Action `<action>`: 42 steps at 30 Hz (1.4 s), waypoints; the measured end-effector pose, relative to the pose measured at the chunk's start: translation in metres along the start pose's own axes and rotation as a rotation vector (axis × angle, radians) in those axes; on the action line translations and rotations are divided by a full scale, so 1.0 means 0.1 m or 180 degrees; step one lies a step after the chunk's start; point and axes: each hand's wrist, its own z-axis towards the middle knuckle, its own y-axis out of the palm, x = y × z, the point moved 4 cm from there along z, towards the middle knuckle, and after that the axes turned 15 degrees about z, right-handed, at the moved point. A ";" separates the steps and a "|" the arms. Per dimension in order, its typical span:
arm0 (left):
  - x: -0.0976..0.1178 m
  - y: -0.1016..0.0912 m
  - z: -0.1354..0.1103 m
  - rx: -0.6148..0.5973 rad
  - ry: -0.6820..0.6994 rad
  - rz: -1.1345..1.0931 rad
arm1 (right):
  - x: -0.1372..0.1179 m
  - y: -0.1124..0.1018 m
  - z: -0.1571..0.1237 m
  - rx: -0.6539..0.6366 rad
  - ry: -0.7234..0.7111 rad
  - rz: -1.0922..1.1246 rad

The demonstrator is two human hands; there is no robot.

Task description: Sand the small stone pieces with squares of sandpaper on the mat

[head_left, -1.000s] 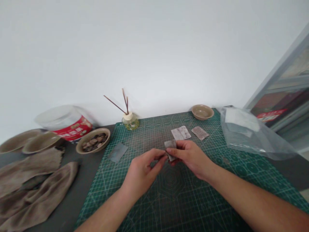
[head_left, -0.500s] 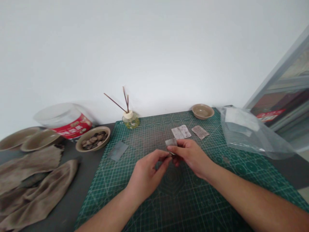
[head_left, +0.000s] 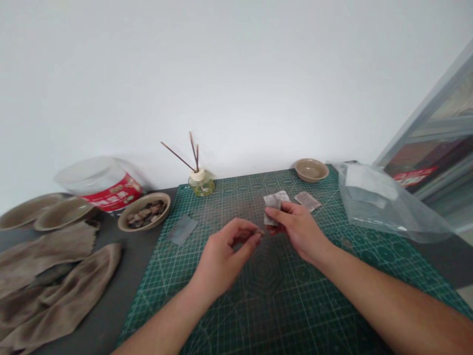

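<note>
My right hand (head_left: 299,230) pinches a small grey sandpaper piece (head_left: 271,217) above the green cutting mat (head_left: 266,291), close to two more grey pieces (head_left: 275,198) lying flat on the mat. My left hand (head_left: 225,254) hovers just left of it with thumb and fingertips pressed together on something tiny that I cannot make out. Another grey-brown piece (head_left: 308,200) lies to the right of those, and a darker grey sheet (head_left: 182,230) lies at the mat's left side.
A reed diffuser (head_left: 200,183) and a small empty bowl (head_left: 311,170) stand at the mat's back edge. A bowl of stones (head_left: 144,212), empty bowls (head_left: 61,213), a plastic tub (head_left: 101,184) and brown cloths (head_left: 55,281) sit left. A clear plastic bag (head_left: 380,202) lies right.
My right hand has carried the grey piece away from my left hand, up and toward the pieces lying on the mat. My left hand has stayed nearly in place, still pinched.
</note>
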 end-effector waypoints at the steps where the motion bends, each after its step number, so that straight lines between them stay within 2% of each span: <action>1: -0.01 -0.01 0.02 0.0031 -0.0057 -0.0216 | 0.00 -0.02 0.01 0.0026 -0.0025 0.0026; 5: -0.08 -0.03 0.09 0.0046 -0.0154 -0.0749 | -0.05 -0.01 0.00 -0.0167 -0.0170 -0.0238; 9: -0.12 0.02 0.11 -0.0192 -0.0256 -0.1204 | -0.10 0.08 -0.07 -0.0556 -0.0329 -0.0542; 13: -0.05 0.05 0.10 -0.0472 -0.0232 -0.1398 | -0.11 0.12 -0.12 -0.0853 -0.0215 -0.0613; 16: -0.01 0.06 0.08 -0.0616 -0.0210 -0.1183 | -0.10 0.12 -0.13 -0.0919 -0.0146 -0.0677; 23: -0.06 0.05 0.05 -0.0346 0.0147 -0.0467 | -0.02 0.13 -0.11 -0.0906 0.0203 -0.0615; 30: -0.06 0.04 -0.01 -0.0160 0.0179 0.0559 | 0.03 0.17 -0.14 -0.0668 0.0438 -0.0347; 33: -0.04 0.04 -0.02 -0.0058 0.0118 0.0647 | 0.04 0.18 -0.15 -0.0728 0.0502 -0.0279; 36: -0.04 0.04 -0.02 0.0006 -0.0006 0.0438 | 0.04 0.19 -0.15 -0.0854 0.0463 -0.0347; 38: -0.03 0.05 -0.03 0.0020 -0.0003 0.0438 | 0.04 0.19 -0.15 -0.0805 0.0480 -0.0275; 42: 0.01 0.04 -0.04 0.0076 0.0109 0.0875 | 0.07 0.19 -0.15 -0.0646 0.0617 -0.0004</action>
